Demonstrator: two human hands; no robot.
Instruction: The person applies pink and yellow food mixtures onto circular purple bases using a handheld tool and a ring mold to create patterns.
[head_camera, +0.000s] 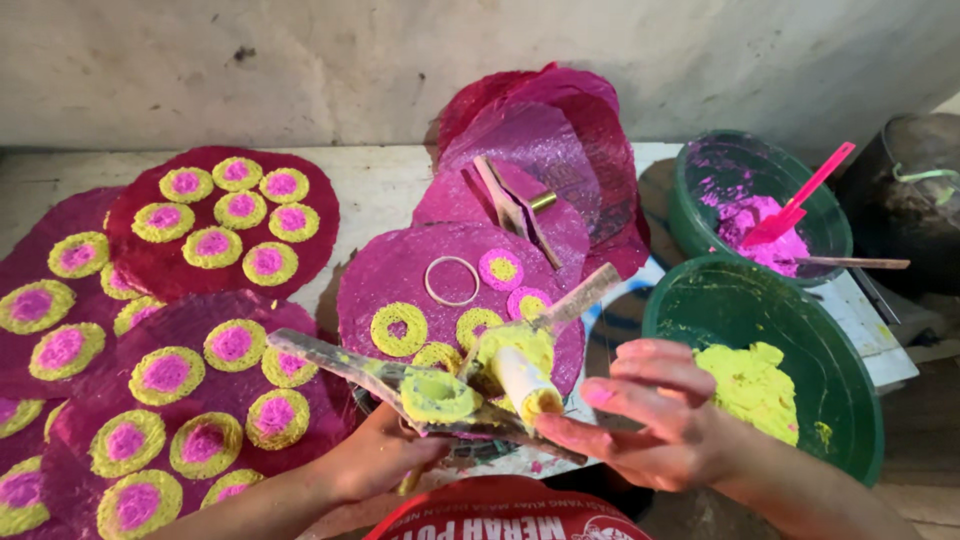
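Left hand: my left hand sits low at centre, fingers curled up around the underside of the press; I read it as gripping that tool.
Right hand: my right hand comes in from the right, fingers half spread and only loosely bent, fingertips touching the roller. I cannot tell whether it truly grips it.
Press: a wooden crossed-stick tool smeared with yellow paste, between both hands, just above the left and just left of the right.
Roller: a pale short cylinder tipped with yellow, lying tilted on the press.
Working disc: a magenta disc lies flat just behind the press, bearing yellow rings and two pink-and-yellow spots.
Ring: a thin metal ring lies on that disc, apart from both hands.
Yellow bowl: a green bowl with yellow paste, just right of my right hand.
Pink bowl: a second green bowl behind it, with pink paste and a pink scoop.
Finished discs: patterned discs cover the surface to the left.
Stack: plain magenta discs lean on the wall.
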